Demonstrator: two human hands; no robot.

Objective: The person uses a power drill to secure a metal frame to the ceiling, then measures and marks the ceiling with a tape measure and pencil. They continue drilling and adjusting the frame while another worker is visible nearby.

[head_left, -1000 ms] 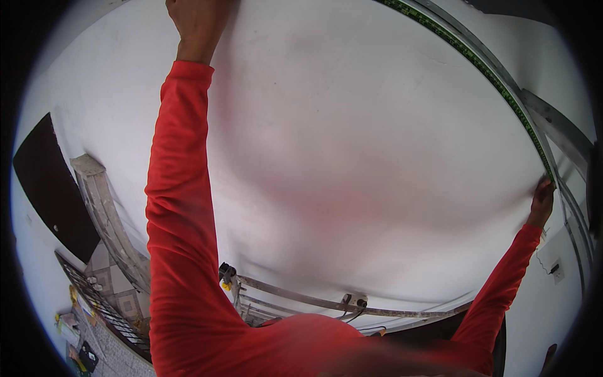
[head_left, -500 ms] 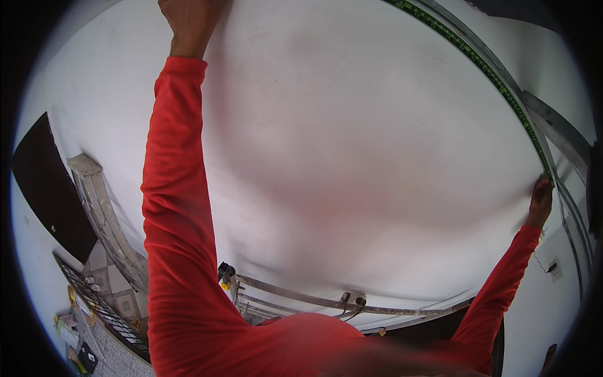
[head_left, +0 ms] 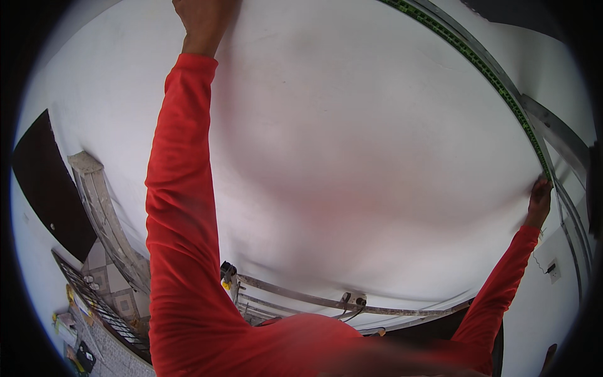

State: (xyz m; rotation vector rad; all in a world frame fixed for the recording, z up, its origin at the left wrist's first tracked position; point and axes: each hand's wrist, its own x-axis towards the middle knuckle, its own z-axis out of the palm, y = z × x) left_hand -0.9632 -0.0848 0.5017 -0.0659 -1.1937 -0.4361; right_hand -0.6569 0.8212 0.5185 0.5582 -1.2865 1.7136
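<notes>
My left hand (head_left: 206, 25) is raised at the top edge, close to the white wall. Its fingers are mostly cut off by the frame, so what it touches or holds is hidden. Far out on the right, my right hand (head_left: 539, 196) has its fingers closed at the lower end of a long narrow green strip (head_left: 475, 60) with dark markings. The strip runs along a grey metal channel (head_left: 496, 68) and curves up out of view at the top.
A white wall panel (head_left: 364, 138) fills the middle. Below me are a metal scaffold rail (head_left: 295, 295) and dark fittings. To the left stand a dusty plank-like beam (head_left: 107, 207), a dark door (head_left: 47, 182) and a black railing (head_left: 100, 308). A wall socket (head_left: 553, 270) sits at right.
My left hand and forearm have shifted slightly to the right along the wall. My right hand stays almost in place at the strip's lower end.
</notes>
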